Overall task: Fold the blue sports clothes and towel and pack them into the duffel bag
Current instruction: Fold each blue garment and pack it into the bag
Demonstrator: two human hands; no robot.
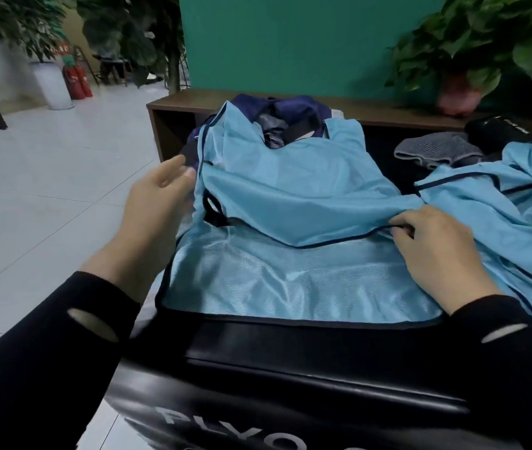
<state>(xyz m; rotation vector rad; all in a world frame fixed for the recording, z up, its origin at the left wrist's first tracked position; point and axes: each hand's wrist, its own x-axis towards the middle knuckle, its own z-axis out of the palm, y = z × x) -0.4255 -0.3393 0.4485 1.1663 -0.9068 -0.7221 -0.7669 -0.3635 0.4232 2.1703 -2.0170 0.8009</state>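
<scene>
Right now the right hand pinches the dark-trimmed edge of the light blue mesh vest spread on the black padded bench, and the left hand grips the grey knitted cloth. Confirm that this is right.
One thing is wrong. The left hand grips nothing: in the head view it hovers open beside the light blue mesh vest. The grey knitted cloth lies untouched further back. The right hand does pinch the vest's dark-trimmed edge on the black padded bench.

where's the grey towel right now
In the head view, the grey towel lies crumpled at the far right of the black padded surface, beyond the second blue garment, beside a black object.
</scene>
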